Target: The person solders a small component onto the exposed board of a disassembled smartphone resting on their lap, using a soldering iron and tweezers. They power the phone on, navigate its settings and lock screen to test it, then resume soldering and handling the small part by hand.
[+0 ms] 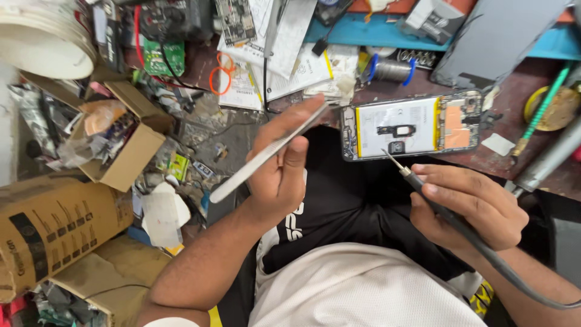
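Left hand (279, 172): fingers (284, 130) closed on long metal tweezers (266, 154), tips toward the opened phone (411, 126); right hand (469, 206): fingers wrapped about a corded soldering iron (417, 181), its fine tip (390, 158) just at the phone's lower edge; phone: back removed, white battery and boards exposed, lying flat at the near edge of the worktop (514, 97); judged light, stiff, fragile within; best taken by its frame edges; cardboard box (124, 142) of scraps well to the left.

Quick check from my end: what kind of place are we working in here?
Most likely a phone repair bench. An opened phone lies on the cluttered worktop, the right hand holds a soldering iron, the left hand holds tweezers, and a green circuit board lies nearby.
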The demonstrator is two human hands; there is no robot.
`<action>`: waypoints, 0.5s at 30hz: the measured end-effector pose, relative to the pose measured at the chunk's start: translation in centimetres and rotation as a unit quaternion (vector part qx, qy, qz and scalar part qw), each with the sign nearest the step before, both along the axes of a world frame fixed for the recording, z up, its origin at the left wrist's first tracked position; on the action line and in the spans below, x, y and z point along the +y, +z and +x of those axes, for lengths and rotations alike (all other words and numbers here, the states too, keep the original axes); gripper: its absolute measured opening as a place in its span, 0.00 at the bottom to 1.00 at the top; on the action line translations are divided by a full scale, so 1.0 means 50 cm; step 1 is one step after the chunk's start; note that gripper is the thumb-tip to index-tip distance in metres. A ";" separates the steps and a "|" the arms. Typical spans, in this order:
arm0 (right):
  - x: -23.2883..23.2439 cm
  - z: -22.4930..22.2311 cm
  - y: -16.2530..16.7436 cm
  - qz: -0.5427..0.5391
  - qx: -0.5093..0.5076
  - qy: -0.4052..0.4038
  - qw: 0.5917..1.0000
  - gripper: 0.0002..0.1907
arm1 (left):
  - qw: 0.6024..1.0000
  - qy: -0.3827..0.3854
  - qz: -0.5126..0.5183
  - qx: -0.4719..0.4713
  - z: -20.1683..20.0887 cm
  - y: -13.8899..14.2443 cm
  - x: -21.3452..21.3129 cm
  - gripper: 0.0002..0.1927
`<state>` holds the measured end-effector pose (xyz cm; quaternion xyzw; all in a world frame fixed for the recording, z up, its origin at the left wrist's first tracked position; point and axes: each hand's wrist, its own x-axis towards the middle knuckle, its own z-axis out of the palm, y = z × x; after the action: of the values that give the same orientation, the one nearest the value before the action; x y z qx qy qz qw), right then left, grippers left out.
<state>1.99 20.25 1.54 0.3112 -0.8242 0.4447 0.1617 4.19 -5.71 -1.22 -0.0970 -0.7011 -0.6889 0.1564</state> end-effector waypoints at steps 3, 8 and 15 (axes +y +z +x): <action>0.025 0.012 0.016 -0.025 0.007 0.001 1.000 0.12 | 0.999 0.029 -0.017 0.024 0.000 -0.007 0.002 0.14; 0.075 0.035 0.048 -0.058 0.015 -0.018 0.998 0.12 | 0.990 0.070 -0.087 0.083 -0.007 0.040 0.014 0.14; 0.105 0.038 0.050 -0.078 0.059 -0.011 0.995 0.14 | 0.887 0.134 -0.407 0.174 -0.072 0.147 0.037 0.12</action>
<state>3.90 25.50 4.05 0.3143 -0.7792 0.4869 0.2387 0.58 -3.88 6.11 -0.1756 -0.8878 -0.2882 0.3130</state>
